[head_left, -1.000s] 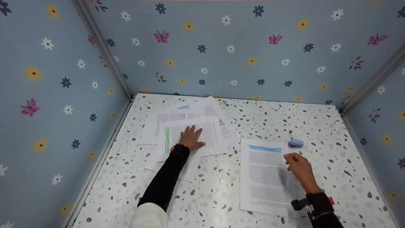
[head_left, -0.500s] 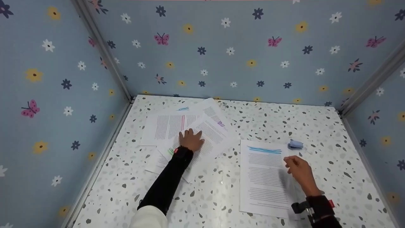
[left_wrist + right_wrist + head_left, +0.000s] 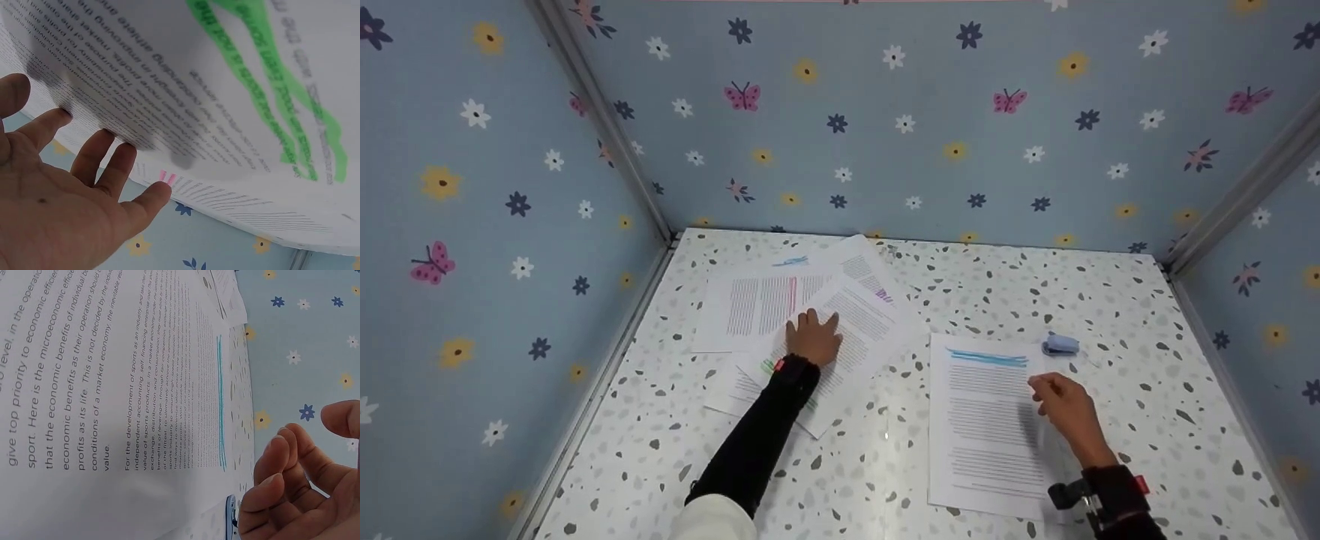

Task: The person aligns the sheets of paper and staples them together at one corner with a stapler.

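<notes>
On the counter (image 3: 975, 292) I see a fanned pile of printed sheets (image 3: 810, 315) at back left, my left hand (image 3: 813, 337) flat on its top sheet. A single printed page (image 3: 986, 420) lies front right, my right hand (image 3: 1065, 405) over its right edge. A small stapler (image 3: 1060, 345) sits just behind that page's far right corner.

1. Hands: two. The left hand (image 3: 813, 339) lies flat on the loose sheets; the right hand (image 3: 1063, 399) is at the edge of the single sheet.
2. White printed paper sheets, loose overlapping pile (image 3: 810, 315): at least four can be told apart; the exact count is unclear where they overlap.
3. White printed paper sheet with blue highlighter strokes (image 3: 986, 420), lying apart: one.
4. Small pale-blue stapler (image 3: 1060, 345): one.
5. White speckled terrazzo table (image 3: 997, 292): one.
</notes>
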`<state>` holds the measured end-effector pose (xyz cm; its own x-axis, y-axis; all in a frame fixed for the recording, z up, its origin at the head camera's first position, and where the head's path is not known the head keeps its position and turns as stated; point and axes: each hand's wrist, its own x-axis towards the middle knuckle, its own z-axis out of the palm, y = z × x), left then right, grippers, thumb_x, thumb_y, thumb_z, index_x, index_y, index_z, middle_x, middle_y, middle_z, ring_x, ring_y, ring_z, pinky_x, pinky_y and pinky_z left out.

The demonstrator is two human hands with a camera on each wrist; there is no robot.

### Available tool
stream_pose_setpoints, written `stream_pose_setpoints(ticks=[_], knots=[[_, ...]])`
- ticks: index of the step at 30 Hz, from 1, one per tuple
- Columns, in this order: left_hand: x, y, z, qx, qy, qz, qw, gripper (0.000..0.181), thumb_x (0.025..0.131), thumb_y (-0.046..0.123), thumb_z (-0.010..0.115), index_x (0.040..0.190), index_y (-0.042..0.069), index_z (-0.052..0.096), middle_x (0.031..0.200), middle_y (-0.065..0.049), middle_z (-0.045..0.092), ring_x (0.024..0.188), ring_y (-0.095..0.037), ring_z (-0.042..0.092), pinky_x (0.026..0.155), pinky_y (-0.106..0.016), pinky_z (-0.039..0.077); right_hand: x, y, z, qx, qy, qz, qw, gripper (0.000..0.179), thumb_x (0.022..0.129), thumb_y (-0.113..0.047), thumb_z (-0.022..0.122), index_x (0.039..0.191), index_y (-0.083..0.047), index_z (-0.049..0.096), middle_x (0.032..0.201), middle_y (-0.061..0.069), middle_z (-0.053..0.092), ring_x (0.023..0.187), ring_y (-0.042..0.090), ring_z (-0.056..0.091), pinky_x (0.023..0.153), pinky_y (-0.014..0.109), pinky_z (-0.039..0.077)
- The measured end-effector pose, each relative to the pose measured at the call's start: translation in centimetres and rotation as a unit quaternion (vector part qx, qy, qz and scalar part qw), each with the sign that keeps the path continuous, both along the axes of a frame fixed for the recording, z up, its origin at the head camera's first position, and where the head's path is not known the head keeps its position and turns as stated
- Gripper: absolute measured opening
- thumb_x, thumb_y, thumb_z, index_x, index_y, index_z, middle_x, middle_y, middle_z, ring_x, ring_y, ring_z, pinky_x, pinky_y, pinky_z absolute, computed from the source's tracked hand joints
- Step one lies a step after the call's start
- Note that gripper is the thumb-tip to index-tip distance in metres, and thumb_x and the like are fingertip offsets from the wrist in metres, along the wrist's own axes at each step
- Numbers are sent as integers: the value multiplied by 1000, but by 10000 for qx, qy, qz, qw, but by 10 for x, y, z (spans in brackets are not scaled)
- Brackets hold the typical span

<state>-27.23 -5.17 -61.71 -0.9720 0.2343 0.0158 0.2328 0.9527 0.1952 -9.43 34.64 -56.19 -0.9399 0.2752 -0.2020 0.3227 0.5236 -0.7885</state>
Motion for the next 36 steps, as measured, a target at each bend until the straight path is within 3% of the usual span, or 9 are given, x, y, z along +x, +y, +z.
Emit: stream_pose_setpoints(ticks=[6, 10, 15, 20, 29, 36], knots=[[11, 5, 10, 64, -24, 30, 10000, 53, 102, 43, 58, 142, 9, 59, 130, -26, 52, 122, -39, 49, 89, -55, 49, 3, -2, -2, -115, 62, 86, 9999, 51, 105, -47, 53, 122, 0, 63, 106, 19, 65, 85, 23, 61, 74, 34, 45], [14, 7, 6, 223, 177, 35, 9996, 54, 102, 44, 58, 139, 4, 60, 131, -28, 52, 123, -42, 48, 90, -57, 48, 3, -2, -4, -244, 60, 121, 9996, 49, 105, -45, 54, 121, 0, 64, 106, 19, 65, 86, 26, 62, 74, 34, 46], [18, 6, 0, 271, 293, -25, 9992, 56, 101, 42, 61, 140, 1, 57, 138, -27, 49, 131, -41, 43, 99, -59, 43, 2, -3, -4, -166, 28, 122, 9998, 45, 105, -41, 55, 122, 0, 64, 105, 19, 66, 85, 23, 61, 74, 34, 46], [30, 8, 8, 389, 10, -62, 9992, 60, 102, 42, 60, 145, 1, 51, 144, -25, 48, 138, -41, 40, 107, -63, 35, 2, -3, -2, -135, 50, 171, 9997, 47, 105, -43, 54, 122, 0, 64, 106, 19, 66, 85, 22, 61, 74, 34, 46], [36, 18, 7, -148, 115, -62, 9998, 63, 104, 50, 50, 144, 2, 54, 135, -23, 55, 126, -39, 50, 102, -60, 38, -1, -9, -3, -162, 35, 119, 9998, 41, 106, -37, 55, 120, 1, 65, 103, 18, 66, 84, 23, 62, 73, 34, 46], [41, 18, 9, -233, 298, -77, 9993, 60, 103, 47, 55, 143, 2, 55, 132, -22, 55, 123, -39, 50, 100, -59, 40, 0, -10, -4, -252, 96, 115, 9996, 44, 105, -39, 56, 120, 1, 64, 103, 19, 66, 84, 25, 62, 72, 33, 46]])
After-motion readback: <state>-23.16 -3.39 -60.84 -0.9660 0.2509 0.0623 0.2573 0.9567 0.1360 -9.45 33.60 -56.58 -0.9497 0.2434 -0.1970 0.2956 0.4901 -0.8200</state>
